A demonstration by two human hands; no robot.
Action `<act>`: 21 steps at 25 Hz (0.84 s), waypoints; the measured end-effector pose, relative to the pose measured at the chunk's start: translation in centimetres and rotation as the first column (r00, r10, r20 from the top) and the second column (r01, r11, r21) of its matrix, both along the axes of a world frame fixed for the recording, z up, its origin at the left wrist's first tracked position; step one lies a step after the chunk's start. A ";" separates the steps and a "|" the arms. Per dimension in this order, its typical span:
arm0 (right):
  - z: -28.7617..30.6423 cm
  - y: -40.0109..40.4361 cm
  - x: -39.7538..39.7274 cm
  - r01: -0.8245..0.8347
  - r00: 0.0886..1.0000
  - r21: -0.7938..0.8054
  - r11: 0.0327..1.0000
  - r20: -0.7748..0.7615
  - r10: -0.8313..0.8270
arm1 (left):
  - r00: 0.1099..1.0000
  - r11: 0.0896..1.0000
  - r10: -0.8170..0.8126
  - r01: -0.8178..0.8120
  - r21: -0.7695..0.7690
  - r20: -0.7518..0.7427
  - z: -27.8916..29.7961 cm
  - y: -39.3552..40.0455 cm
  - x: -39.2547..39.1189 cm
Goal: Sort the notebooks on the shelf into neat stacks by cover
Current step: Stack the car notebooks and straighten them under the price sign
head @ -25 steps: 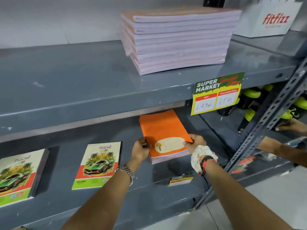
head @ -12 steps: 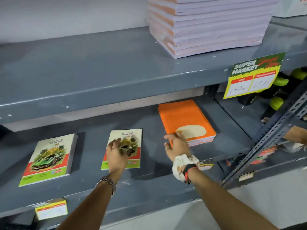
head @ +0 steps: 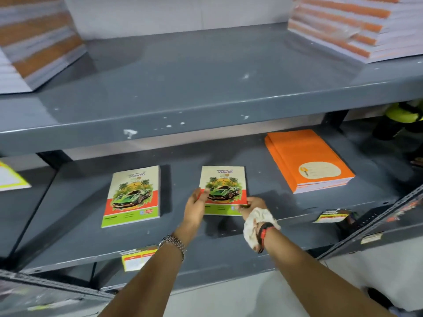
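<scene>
Nearest us our left hand point(head: 196, 208) grips the lower left edge of a car-cover notebook point(head: 223, 186), thumb over the cover, and our right hand point(head: 253, 205), its wrist wrapped in a white cloth point(head: 256, 225), pinches the lower right corner; so both hands are closed on the same book, which lies on the lower shelf point(head: 263, 227) near its front edge, whether flat or just lifted we cannot tell; just to its left, apart from it, lies a matching notebook point(head: 131, 196), and we judge the held one is meant to go on top of it; the risk from here is a skewed landing, since the grip sits only at the near edge and the far end could droop or slide, leaving the pair out of line, or the book could nudge its twin backward; to the right, well apart, an orange stack point(head: 306, 161) sits squared; farther up, on the upper shelf point(head: 206, 88), stand taller orange-spined piles point(head: 357, 26), blurred; as for writing, both car covers read "Travel" at the top; the price tags on the shelf lip point(head: 138, 257) are too blurred to read.
</scene>
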State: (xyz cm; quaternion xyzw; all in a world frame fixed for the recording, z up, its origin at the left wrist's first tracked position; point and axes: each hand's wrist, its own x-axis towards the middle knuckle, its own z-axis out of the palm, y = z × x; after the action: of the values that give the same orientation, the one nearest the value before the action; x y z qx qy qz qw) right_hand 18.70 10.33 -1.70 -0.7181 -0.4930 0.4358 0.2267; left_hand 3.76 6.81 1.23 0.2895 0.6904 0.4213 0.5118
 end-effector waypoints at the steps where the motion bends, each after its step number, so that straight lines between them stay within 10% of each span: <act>1: 0.2 -0.6 -0.6 0.026 0.998 -0.001 1.000 -0.066 -0.026 | 0.999 1.000 -0.016 0.017 -0.006 0.043 0.8 -0.5 -1.0; 9: 1.6 -2.1 -12.6 -0.042 0.952 0.131 0.991 -0.295 0.079 | 0.996 0.993 0.086 -0.089 0.083 0.035 5.0 -5.3 -13.1; 21: 0.9 -4.2 -22.8 -0.162 0.979 0.138 0.977 -0.103 0.177 | 0.977 0.960 0.212 -0.204 0.194 -0.022 2.5 -8.2 -21.5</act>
State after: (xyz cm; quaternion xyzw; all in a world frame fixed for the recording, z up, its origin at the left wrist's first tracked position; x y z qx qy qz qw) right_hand -4.10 6.10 -0.80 -0.6310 -0.5658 0.4614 0.2625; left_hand -17.76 -1.37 3.70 0.2720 0.6840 0.5309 0.4199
